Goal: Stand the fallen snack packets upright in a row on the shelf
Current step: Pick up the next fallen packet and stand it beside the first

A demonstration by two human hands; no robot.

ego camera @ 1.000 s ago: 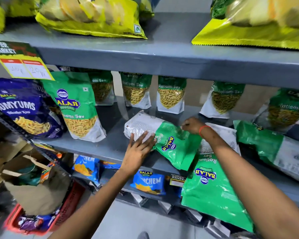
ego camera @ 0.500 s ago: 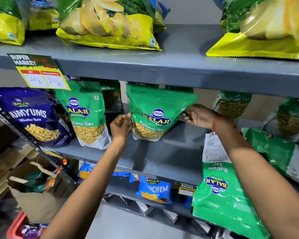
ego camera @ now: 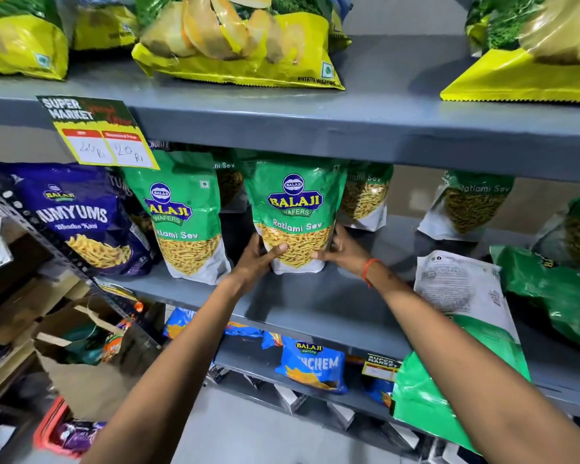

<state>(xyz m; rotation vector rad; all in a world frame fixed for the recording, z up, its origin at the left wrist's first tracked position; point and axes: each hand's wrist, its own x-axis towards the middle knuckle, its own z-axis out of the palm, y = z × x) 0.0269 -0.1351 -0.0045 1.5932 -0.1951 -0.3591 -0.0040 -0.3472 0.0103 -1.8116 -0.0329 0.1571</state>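
A green Ratlami Sev packet (ego camera: 295, 209) stands upright on the grey middle shelf (ego camera: 315, 306), to the right of another upright green packet (ego camera: 181, 216). My left hand (ego camera: 260, 257) grips its lower left side and my right hand (ego camera: 340, 251) grips its lower right side. Two fallen green packets lie flat to the right: one face down, hanging over the shelf edge (ego camera: 462, 336), and one further right (ego camera: 549, 289). More upright Ratlami Sev packets stand at the back of the shelf (ego camera: 472, 202).
A blue Yumyums packet (ego camera: 81, 222) stands at the left. Yellow wafer bags (ego camera: 238, 48) fill the upper shelf, with a price tag (ego camera: 101, 135) on its edge. Blue packets (ego camera: 315, 366) lie on the lower shelf. A cardboard box (ego camera: 67, 356) and red basket (ego camera: 57, 430) sit lower left.
Both hands lifted the fallen packet off the shelf, turned it upright, and set it standing beside the left packet. My hands slid down from its top corners to its base.
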